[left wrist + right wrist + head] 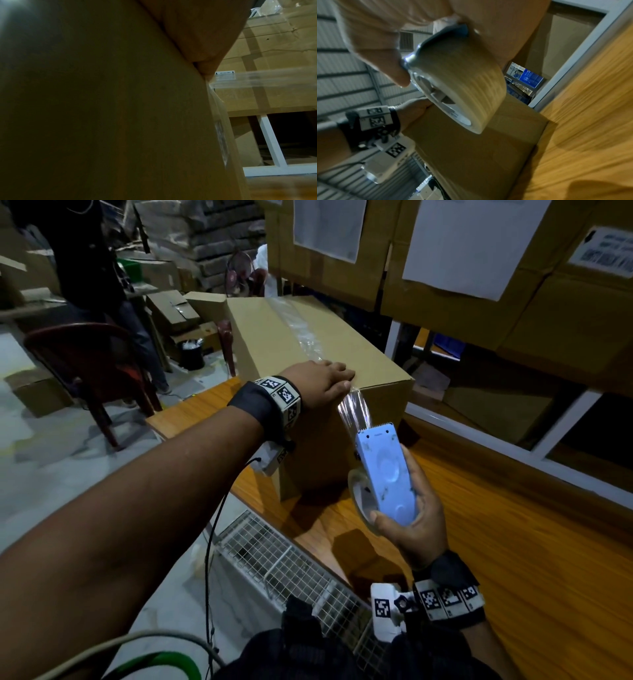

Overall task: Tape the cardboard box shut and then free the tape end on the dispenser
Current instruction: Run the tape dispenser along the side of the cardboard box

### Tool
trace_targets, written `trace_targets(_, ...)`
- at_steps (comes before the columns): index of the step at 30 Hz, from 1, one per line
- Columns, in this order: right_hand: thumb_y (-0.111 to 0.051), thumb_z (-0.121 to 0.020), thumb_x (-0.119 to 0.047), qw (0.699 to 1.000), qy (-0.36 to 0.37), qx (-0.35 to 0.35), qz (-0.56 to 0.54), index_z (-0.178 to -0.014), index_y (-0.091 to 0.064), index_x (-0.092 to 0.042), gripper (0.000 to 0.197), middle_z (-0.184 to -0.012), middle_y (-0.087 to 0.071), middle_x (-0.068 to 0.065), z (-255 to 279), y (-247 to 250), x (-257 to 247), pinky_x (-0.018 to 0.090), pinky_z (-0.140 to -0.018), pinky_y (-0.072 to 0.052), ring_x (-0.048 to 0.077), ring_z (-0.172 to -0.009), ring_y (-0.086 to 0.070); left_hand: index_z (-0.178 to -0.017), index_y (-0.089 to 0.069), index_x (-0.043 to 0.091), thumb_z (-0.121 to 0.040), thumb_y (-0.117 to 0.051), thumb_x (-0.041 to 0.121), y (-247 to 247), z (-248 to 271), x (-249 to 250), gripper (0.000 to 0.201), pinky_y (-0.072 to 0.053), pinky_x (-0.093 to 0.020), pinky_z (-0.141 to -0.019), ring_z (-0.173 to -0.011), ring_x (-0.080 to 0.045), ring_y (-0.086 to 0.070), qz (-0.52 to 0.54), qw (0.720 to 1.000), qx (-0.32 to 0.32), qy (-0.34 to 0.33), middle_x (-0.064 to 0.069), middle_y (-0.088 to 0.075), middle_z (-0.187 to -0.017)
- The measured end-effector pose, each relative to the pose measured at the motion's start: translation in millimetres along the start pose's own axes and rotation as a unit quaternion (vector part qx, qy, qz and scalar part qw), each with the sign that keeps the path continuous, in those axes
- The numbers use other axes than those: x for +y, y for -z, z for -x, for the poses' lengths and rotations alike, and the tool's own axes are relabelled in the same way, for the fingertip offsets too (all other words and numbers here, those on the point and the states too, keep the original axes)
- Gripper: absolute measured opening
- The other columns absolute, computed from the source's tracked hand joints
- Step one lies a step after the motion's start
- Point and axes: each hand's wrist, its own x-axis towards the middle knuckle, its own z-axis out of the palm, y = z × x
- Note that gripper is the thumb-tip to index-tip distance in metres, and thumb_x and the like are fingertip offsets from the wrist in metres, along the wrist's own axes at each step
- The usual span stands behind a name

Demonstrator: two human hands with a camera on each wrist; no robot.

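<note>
A closed cardboard box (274,337) stands on the wooden table (513,525), with clear tape (298,326) running along its top seam. My left hand (325,381) lies flat on the near top edge, pressing the tape down. A stretch of tape (352,412) spans from that edge to the light-blue dispenser (387,470), which my right hand (411,518) grips, held off the box's near face. The tape roll (458,83) fills the right wrist view, above the box (471,155). The left wrist view shows the box side (102,121) and the tape strip (257,78).
Large stacked cartons (479,268) with white labels stand behind the box on a white rack (479,433). A wire basket (291,563) hangs at the table's near edge. A red chair (89,361) and more boxes sit on the floor to the left.
</note>
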Motion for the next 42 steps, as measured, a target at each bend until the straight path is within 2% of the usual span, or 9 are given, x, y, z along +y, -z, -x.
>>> trace_targets(7,-0.070,-0.069,0.008,1.000,-0.001,-0.006,-0.012,-0.152,-0.033,-0.020,0.095,-0.139,-0.061,-0.003,0.1,0.5,-6.4,0.034,-0.087,-0.059,0.020,-0.124,-0.062,-0.156,-0.031,0.021,-0.108,-0.025,0.037,0.4,-0.8,0.2,0.051,-0.034,-0.043,-0.114,-0.144,-0.029,-0.038,-0.002,1.000,-0.004,0.001,-0.006,-0.032,-0.162)
trace_targets(11,-0.071,-0.069,0.005,1.000,-0.004,-0.011,-0.025,-0.153,-0.033,-0.019,0.095,-0.141,-0.059,-0.001,1.4,1.4,-11.4,0.038,-0.090,-0.059,0.021,-0.127,-0.060,-0.156,-0.031,0.021,-0.108,-0.024,0.038,0.3,-1.4,-0.9,0.051,-0.034,-0.043,-0.114,-0.144,-0.029,-0.038,-0.002,1.000,-0.006,0.000,-0.007,-0.033,-0.161)
trace_targets(13,-0.073,-0.068,-0.005,1.000,-0.011,-0.016,-0.021,-0.153,-0.033,-0.021,0.095,-0.142,-0.058,-0.003,1.8,2.8,-14.0,0.038,-0.092,-0.058,0.020,-0.129,-0.059,-0.156,-0.031,0.021,-0.108,-0.024,0.038,0.4,-1.1,-0.2,0.051,-0.034,-0.044,-0.113,-0.143,-0.029,-0.038,-0.004,1.000,-0.007,0.001,-0.007,-0.033,-0.161)
trace_targets(15,-0.074,-0.066,-0.012,0.999,-0.023,-0.027,-0.002,-0.150,-0.036,-0.027,0.093,-0.139,-0.059,-0.011,0.3,4.1,-17.1,0.035,-0.091,-0.058,0.016,-0.127,-0.059,-0.156,-0.031,0.021,-0.108,-0.024,0.037,0.2,-0.8,0.5,0.051,-0.034,-0.043,-0.113,-0.143,-0.029,-0.039,-0.008,1.000,-0.007,0.001,-0.007,-0.032,-0.161)
trace_targets(19,-0.071,-0.067,-0.002,0.998,-0.046,-0.039,0.026,-0.138,-0.043,-0.040,0.085,-0.122,-0.065,-0.029,-8.0,2.6,-14.4,0.021,-0.080,-0.057,0.002,-0.115,-0.063,-0.155,-0.032,0.021,-0.108,-0.024,0.037,-0.6,-1.8,-1.0,0.050,-0.035,-0.043,-0.112,-0.142,-0.029,-0.039,-0.006,1.000,-0.003,0.002,-0.007,-0.033,-0.161)
trace_targets(23,-0.070,-0.070,0.000,0.998,-0.060,-0.033,-0.001,-0.138,-0.045,-0.036,0.081,-0.124,-0.067,-0.018,-10.6,-1.6,-9.2,0.023,-0.081,-0.057,0.007,-0.115,-0.065,-0.156,-0.031,0.022,-0.108,-0.024,0.038,-2.4,-4.1,-2.8,0.051,-0.034,-0.042,-0.113,-0.144,-0.028,-0.038,-0.007,1.000,-0.005,0.004,-0.005,-0.031,-0.162)
trace_targets(29,-0.072,-0.077,-0.009,0.997,-0.067,-0.015,-0.024,-0.137,-0.048,-0.033,0.070,-0.128,-0.066,-0.015,-11.9,-6.7,-8.3,0.023,-0.085,-0.056,0.008,-0.119,-0.063,-0.156,-0.031,0.023,-0.108,-0.024,0.039,-4.2,-6.0,-4.0,0.051,-0.034,-0.044,-0.115,-0.145,-0.028,-0.037,-0.005,1.000,-0.004,0.006,-0.005,-0.030,-0.163)
trace_targets(38,-0.070,-0.083,-0.023,0.997,-0.066,-0.022,0.019,-0.129,-0.056,-0.040,0.051,-0.121,-0.069,-0.022,-21.4,-1.4,-19.9,0.027,-0.087,-0.057,0.006,-0.114,-0.066,-0.156,-0.030,0.026,-0.108,-0.026,0.039,-3.3,-4.5,-4.9,0.050,-0.028,-0.042,-0.118,-0.148,-0.026,-0.033,0.015,1.000,-0.003,0.015,-0.001,-0.027,-0.165)
trace_targets(42,-0.069,-0.083,-0.024,0.995,-0.085,-0.041,0.010,-0.129,-0.060,-0.032,0.048,-0.120,-0.072,-0.007,-27.7,3.1,-22.4,0.032,-0.084,-0.059,0.013,-0.109,-0.069,-0.156,-0.032,0.027,-0.108,-0.027,0.039,-4.1,-4.6,-5.2,0.050,-0.029,-0.042,-0.117,-0.146,-0.027,-0.036,0.023,1.000,0.003,0.019,-0.002,-0.028,-0.164)
